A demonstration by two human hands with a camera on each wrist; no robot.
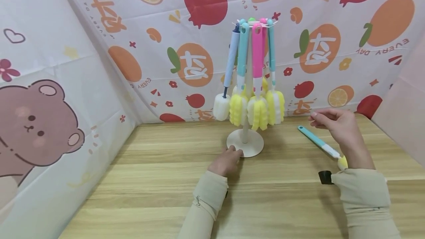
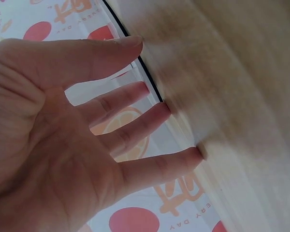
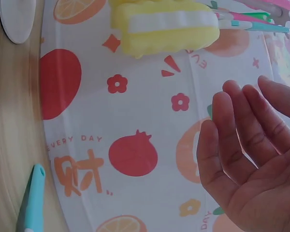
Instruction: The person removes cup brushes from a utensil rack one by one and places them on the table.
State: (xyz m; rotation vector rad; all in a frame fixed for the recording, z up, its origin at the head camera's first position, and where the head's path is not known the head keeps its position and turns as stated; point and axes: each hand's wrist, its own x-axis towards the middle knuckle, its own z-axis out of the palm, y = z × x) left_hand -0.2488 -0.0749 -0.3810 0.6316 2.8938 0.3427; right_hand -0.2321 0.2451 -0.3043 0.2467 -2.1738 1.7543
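White stand (image 1: 254, 145) is standing upright near the worktop's (image 1: 149, 194) back edge, left hand (image 1: 227, 160) resting at its round base's near rim. Brushes (image 1: 257, 56) are hanging around its top, handles up, pink, turquoise and light blue, sponge heads pointing down, mostly yellow-white. Loose turquoise-white brush (image 1: 317, 141) is lying toward the back right corner, yellow head angling frontward, partly hidden by right arm; right hand (image 1: 338, 124) is hovering nearby.

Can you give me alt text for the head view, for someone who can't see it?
A person's left hand is at the near edge of a white stand hung with brushes, while the empty right hand is raised near a teal-handled brush lying on a wooden table. A fruit-print cloth hangs behind.
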